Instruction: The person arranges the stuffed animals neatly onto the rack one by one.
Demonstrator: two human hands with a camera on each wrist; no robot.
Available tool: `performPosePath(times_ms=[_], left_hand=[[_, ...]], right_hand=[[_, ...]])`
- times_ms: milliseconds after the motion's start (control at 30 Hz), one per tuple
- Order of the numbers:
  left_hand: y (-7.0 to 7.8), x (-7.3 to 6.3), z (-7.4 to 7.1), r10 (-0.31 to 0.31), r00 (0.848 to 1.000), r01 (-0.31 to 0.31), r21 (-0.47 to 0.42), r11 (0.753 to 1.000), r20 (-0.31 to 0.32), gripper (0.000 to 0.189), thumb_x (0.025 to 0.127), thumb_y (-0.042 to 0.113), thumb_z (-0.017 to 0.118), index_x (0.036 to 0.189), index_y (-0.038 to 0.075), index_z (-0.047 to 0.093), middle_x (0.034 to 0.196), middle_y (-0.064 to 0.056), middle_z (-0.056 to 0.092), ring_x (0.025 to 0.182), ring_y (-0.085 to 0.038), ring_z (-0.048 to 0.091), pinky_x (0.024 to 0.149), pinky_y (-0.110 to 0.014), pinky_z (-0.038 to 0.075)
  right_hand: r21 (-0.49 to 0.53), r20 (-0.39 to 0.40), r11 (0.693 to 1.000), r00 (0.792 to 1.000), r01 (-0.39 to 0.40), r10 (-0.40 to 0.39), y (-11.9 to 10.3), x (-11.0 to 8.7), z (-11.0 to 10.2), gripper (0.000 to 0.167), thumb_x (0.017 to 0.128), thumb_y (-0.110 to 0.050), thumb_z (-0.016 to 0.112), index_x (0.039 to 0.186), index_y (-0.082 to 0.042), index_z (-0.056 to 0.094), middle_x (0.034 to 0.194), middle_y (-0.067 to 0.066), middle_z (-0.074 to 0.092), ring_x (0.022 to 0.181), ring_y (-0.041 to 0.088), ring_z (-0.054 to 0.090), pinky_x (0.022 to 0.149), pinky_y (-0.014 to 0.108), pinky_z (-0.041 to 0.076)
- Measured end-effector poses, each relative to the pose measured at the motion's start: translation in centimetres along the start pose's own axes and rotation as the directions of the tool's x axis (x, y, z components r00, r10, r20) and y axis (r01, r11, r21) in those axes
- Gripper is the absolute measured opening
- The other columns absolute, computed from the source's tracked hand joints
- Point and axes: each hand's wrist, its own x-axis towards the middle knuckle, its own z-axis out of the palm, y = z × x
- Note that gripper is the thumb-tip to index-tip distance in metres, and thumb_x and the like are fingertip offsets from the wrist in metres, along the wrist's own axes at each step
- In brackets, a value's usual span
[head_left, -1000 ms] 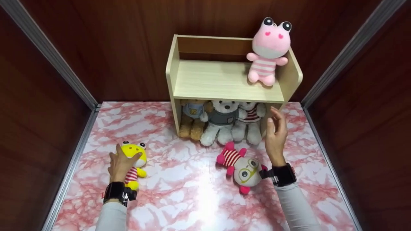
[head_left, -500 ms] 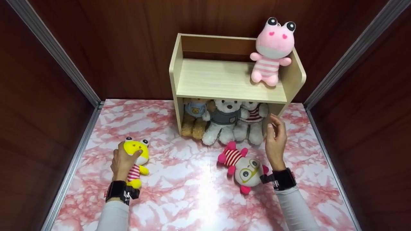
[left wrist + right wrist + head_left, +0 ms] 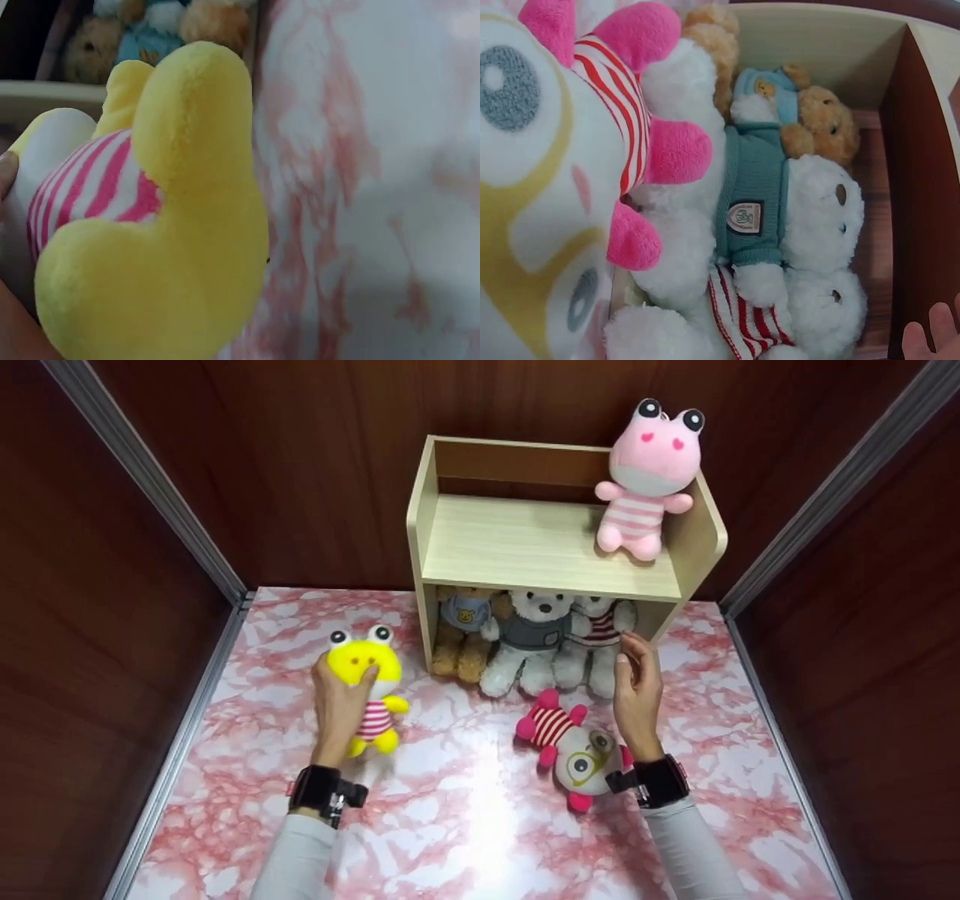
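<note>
My left hand [image 3: 341,701] grips a yellow frog plush [image 3: 384,706] by its head, thumb across the face. The plush is held upright in front of the shelf's left side, and its yellow legs and pink-striped body [image 3: 97,180] fill much of the left wrist view. My right hand [image 3: 637,690], fingers loosely bent and holding nothing, hovers near the shelf's lower right corner. Beside that wrist a pink plush with yellow glasses [image 3: 577,761] and a red-striped body lies on its back on the table.
A two-level wooden shelf [image 3: 517,540] stands at the back. A pink frog plush [image 3: 652,465] sits at the right of its upper level. Below are a brown bear [image 3: 459,652], a white bear in a grey top [image 3: 536,630] and a white bear in stripes [image 3: 600,630]. Dark walls enclose the table [image 3: 450,832].
My left hand has lifted the yellow frog plush off the table and carried it right and toward the shelf. The right hand has barely moved. The head view has shifted slightly.
</note>
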Motion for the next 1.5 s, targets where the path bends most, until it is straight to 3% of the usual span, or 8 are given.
performPosePath(times_ms=[233,300,400,700,900,1100,1267,1500], left_hand=[[3.9,-0.7,1.6,0.004,0.999,-0.001,-0.054,0.999,0.054,0.089,0.084,0.037,0.083,0.149,0.005,0.031,0.138,-0.020,0.048,0.119,-0.039,0.055,0.102,-0.053,0.047],[4.7,-1.0,2.1,0.031,0.998,-0.026,-0.100,0.995,0.053,0.087,0.082,0.034,0.086,0.145,0.004,0.034,0.134,-0.020,0.050,0.117,-0.038,0.056,0.103,-0.052,0.047],[5.8,-1.6,2.8,0.047,0.998,-0.039,-0.151,0.988,0.051,0.087,0.079,0.033,0.089,0.141,0.004,0.036,0.132,-0.020,0.052,0.117,-0.036,0.056,0.104,-0.049,0.046],[9.6,-2.9,5.5,0.083,0.994,-0.062,-0.261,0.963,0.068,0.092,0.074,0.035,0.095,0.140,0.005,0.038,0.127,-0.021,0.058,0.112,-0.035,0.060,0.099,-0.047,0.050],[10.8,-3.5,6.9,0.141,0.988,-0.121,-0.257,0.959,0.060,0.089,0.074,0.035,0.095,0.137,0.003,0.040,0.123,-0.021,0.059,0.108,-0.034,0.062,0.095,-0.047,0.052],[12.2,-3.9,8.0,0.194,0.979,-0.167,-0.284,0.944,0.069,0.091,0.076,0.038,0.093,0.138,0.002,0.037,0.123,-0.022,0.056,0.109,-0.035,0.060,0.096,-0.047,0.052],[12.7,-4.4,9.0,0.179,0.982,-0.152,-0.295,0.943,0.067,0.091,0.076,0.040,0.092,0.137,0.004,0.036,0.123,-0.021,0.056,0.108,-0.033,0.060,0.094,-0.046,0.051],[13.1,-5.0,9.9,0.194,0.979,-0.171,-0.273,0.947,0.057,0.094,0.075,0.042,0.092,0.139,0.003,0.036,0.127,-0.022,0.055,0.110,-0.035,0.060,0.095,-0.047,0.051]], right_hand=[[-0.021,0.000,1.000,1.000,-0.002,0.002,0.1,-0.4,0.1,0.032,0.102,0.011,0.048,0.132,0.018,0.053,0.140,0.035,0.049,0.127,0.032,0.053,0.109,0.026,0.043],[-0.039,0.022,0.999,1.000,-0.008,0.008,0.0,-0.8,0.6,0.032,0.101,0.012,0.048,0.132,0.017,0.053,0.140,0.035,0.050,0.126,0.026,0.053,0.109,0.025,0.042],[-0.049,0.087,0.999,0.996,-0.024,0.028,0.2,-1.7,1.9,0.033,0.099,0.013,0.049,0.132,0.016,0.053,0.138,0.035,0.051,0.124,0.030,0.054,0.108,0.027,0.042],[-0.056,0.275,0.975,0.935,-0.217,0.224,0.2,-4.8,6.7,0.039,0.105,0.000,0.053,0.141,0.012,0.050,0.144,0.030,0.051,0.127,0.042,0.054,0.106,0.053,0.046],[-0.035,0.345,0.973,0.911,-0.228,0.226,2.1,-6.0,8.3,0.043,0.105,-0.006,0.057,0.144,0.011,0.049,0.142,0.031,0.053,0.129,0.048,0.054,0.107,0.051,0.048],[-0.073,0.411,0.964,0.873,-0.255,0.262,3.1,-6.5,9.5,0.047,0.104,-0.017,0.062,0.148,-0.002,0.051,0.138,0.020,0.061,0.121,0.035,0.062,0.104,0.047,0.049],[-0.055,0.415,0.939,0.848,-0.339,0.330,2.6,-6.5,10.2,0.054,0.100,-0.026,0.069,0.148,-0.008,0.050,0.129,0.013,0.065,0.118,0.029,0.064,0.101,0.043,0.052],[-0.028,0.422,0.938,0.847,-0.345,0.324,1.9,-6.1,10.9,0.067,0.093,-0.020,0.079,0.147,-0.002,0.044,0.124,0.018,0.065,0.115,0.032,0.065,0.097,0.041,0.055]])
